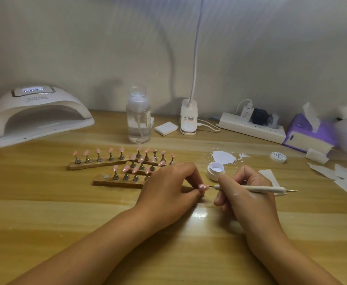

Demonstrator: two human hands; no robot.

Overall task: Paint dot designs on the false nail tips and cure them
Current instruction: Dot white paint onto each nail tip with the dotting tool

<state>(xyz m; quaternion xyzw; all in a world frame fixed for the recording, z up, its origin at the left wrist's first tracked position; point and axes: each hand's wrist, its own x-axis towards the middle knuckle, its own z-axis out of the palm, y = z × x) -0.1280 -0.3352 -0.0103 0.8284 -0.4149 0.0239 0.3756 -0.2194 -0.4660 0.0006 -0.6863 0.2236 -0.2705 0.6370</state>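
lighting: dim, warm; source overhead, top centre of frame. glare: bright patch on counter (199,213), lower centre. shadows: soft, on wall (106,48). edges: bowed; right edge blurred.

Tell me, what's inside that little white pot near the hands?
White paint shows inside the pot. The right hand covers part of its near edge, and the bottom lies hidden under the paint.

pink nail tip (202,188) white-dotted; purple tissue box (308,134); white jar (215,171).
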